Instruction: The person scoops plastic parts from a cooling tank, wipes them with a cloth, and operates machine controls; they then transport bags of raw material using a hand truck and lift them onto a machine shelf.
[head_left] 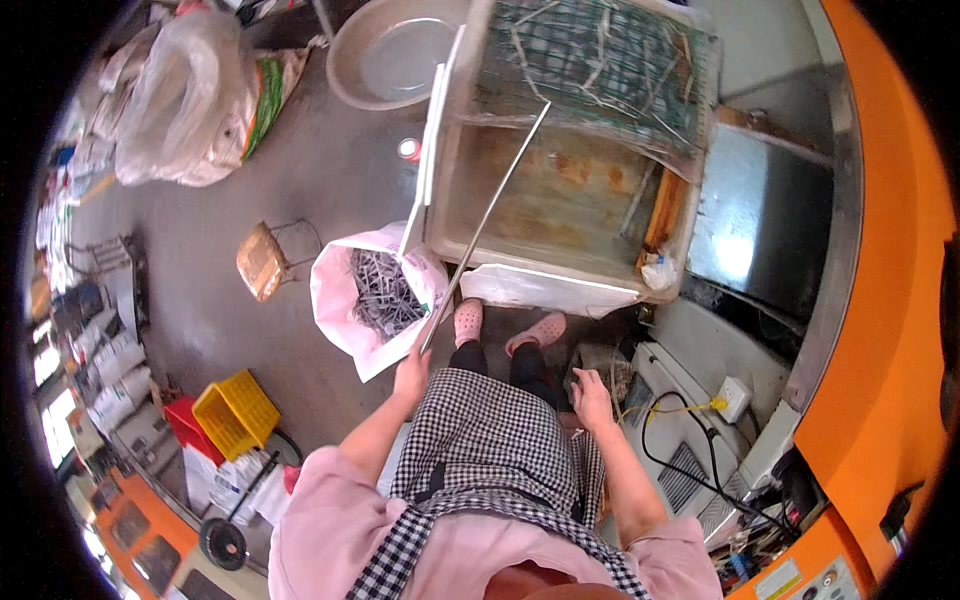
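My left hand [412,377] is closed around the lower end of a long thin metal rod [490,212]. The rod slants up and away over a large pale tub [455,190], its far tip above the water near a green mesh [600,60]. Just left of the rod stands a white sack [345,295], its mouth open, filled with many small grey pieces [385,290]. My right hand [592,400] hangs beside the checked apron [490,430], apart from the tub. Its fingers are loosely bent and slightly apart, with nothing visible in them.
A round basin [345,75] sits beyond the tub's left side. On the left are a small stool [260,262], a yellow crate [235,412] and large plastic bags [190,110]. At right, cables [650,425] run over a pale machine housing beside an orange machine [890,330].
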